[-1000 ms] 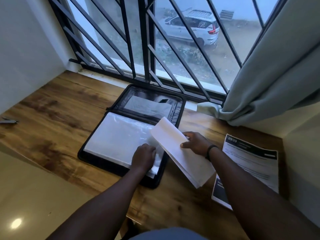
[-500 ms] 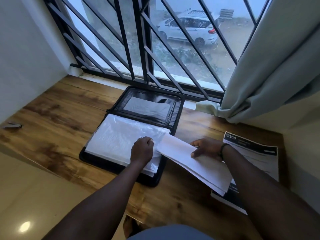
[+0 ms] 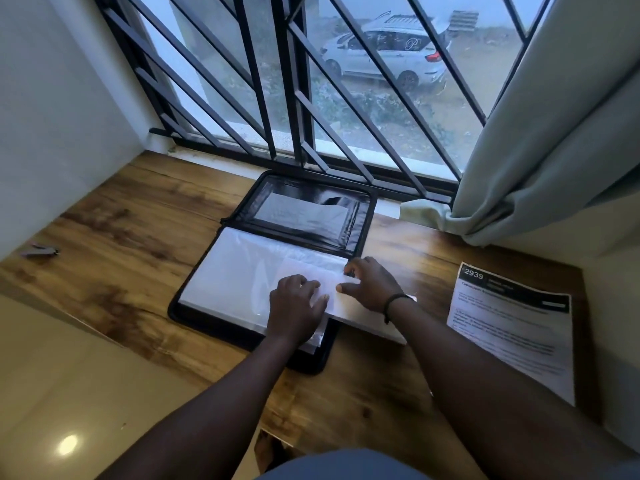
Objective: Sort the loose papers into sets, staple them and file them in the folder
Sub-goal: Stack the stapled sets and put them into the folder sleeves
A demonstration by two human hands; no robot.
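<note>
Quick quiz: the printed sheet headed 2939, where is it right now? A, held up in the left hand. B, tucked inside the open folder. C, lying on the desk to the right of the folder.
C: the printed sheet lies flat on the wooden desk, right of the open folder, and neither hand touches it.

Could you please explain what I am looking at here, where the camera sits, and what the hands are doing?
There is no robot here: a person wears a camera on the head, looking down at their own arms. On the wooden desk by a barred window lies an open black folder with clear plastic sleeves. The left hand presses on the sleeves, while the right hand slides a white set of papers into the folder. A printed sheet lies to the right. A small grey object, perhaps the stapler, sits at the far left.
</note>
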